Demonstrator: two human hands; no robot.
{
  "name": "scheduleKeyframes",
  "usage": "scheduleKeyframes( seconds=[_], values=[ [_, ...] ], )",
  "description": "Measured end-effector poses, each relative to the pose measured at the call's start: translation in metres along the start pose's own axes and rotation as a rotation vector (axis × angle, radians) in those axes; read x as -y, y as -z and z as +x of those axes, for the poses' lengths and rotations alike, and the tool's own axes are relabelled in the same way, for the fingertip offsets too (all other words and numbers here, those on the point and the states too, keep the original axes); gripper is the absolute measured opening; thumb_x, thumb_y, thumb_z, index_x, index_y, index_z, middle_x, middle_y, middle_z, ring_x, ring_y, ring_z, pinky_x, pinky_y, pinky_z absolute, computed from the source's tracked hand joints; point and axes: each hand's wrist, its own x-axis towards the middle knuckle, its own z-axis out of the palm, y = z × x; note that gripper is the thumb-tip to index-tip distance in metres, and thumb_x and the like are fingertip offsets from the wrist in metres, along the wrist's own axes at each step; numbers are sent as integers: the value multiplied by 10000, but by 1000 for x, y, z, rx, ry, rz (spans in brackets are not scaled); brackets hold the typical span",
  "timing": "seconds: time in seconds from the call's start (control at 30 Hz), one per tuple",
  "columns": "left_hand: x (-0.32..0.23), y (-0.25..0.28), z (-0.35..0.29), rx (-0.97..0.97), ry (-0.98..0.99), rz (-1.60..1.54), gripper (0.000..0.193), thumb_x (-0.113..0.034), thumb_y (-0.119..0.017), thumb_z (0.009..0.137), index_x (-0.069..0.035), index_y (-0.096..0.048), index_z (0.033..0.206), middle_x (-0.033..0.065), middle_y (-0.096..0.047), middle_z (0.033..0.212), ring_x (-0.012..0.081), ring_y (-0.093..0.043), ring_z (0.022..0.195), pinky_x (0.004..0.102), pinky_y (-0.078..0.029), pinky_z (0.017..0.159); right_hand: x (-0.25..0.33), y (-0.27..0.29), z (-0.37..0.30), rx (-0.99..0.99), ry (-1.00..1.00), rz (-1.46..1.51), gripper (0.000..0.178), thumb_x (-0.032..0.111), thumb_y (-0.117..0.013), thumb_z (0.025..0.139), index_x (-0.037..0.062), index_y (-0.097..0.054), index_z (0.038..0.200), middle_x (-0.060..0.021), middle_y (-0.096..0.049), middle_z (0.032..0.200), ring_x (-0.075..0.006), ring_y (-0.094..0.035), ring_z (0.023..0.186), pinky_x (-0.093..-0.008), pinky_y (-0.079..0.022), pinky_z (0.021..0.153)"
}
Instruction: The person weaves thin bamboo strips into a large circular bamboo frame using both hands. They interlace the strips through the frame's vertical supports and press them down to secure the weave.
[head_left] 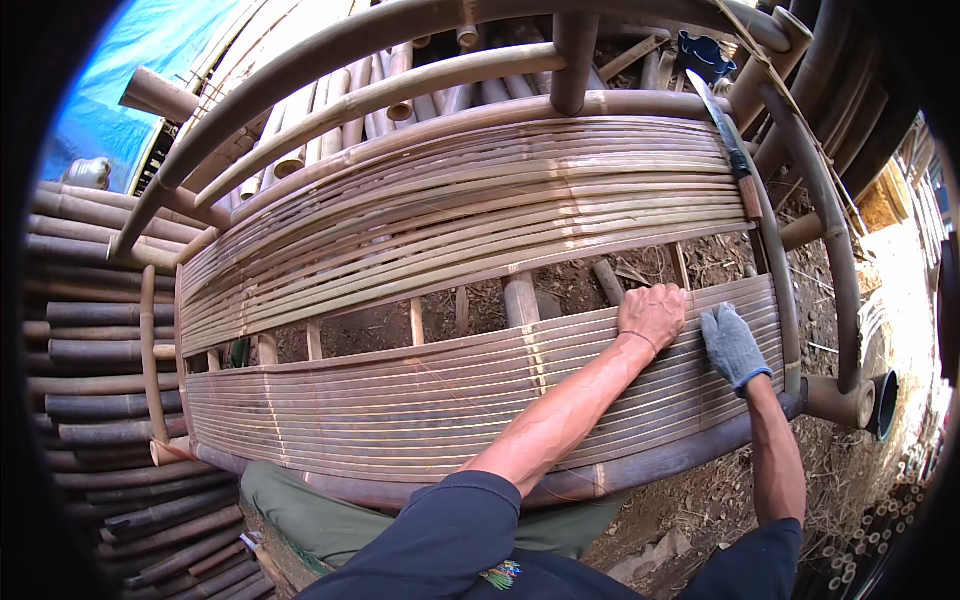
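A bamboo bench seat lies before me, made of thin slats in a far bank (450, 210) and a near bank (400, 400), with a long gap between them. My left hand (655, 315), bare with a thin band at the wrist, has its fingers curled over the gap-side edge of the near bank, closed on the outermost bamboo slat (590, 328). Close to its right, my right hand (733, 345) wears a grey knit glove. Its fingers are pressed together on the slats; whatever they pinch is hidden. Fine reddish cord (440, 397) trails over the near bank.
A long knife (722, 125) with a dark and brown handle rests on the bench's right end. The bamboo backrest (390, 92) curves along the far side. Stacked bamboo poles (110, 350) crowd the left. A blue tarp (110, 120) hangs far left; a dark blue bag (705, 55) lies behind.
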Motion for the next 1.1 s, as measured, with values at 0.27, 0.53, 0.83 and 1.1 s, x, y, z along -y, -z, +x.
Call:
scheduleKeyframes(
  seconds=[0.27,0.53,0.83,1.1],
  values=[
    [6,11,-2,8,69,-11,417,-355,-425,1003,-80,-705,861,180,-715,799,372,-708,731,495,-559,684,41,178,20,-251,49,788,252,188,-569,956,28,-669,788,-143,-652,1106,-248,-605,1049,-376,-454,911],
    [8,14,2,54,138,27,451,-390,-412,996,-80,-709,855,197,-710,812,396,-695,738,497,-546,709,-30,115,-7,182,-260,156,439,316,-492,1010,-7,-659,764,-232,-626,651,-401,-653,637,-460,-551,631],
    [3,19,5,63,129,70,486,-413,-399,997,-81,-723,852,207,-711,818,395,-701,754,498,-557,713,-3,52,-81,125,163,246,84,109,-562,859,48,-550,914,-139,-570,753,-325,-612,698,-442,-489,601],
    [16,29,-17,-283,-184,-170,379,-224,-647,890,-25,-576,1206,158,-573,1171,332,-555,1097,438,-481,951,30,-8,-97,-143,-29,108,137,166,-526,933,66,-618,913,-143,-600,724,-349,-626,652,-459,-499,558]
  ],
)
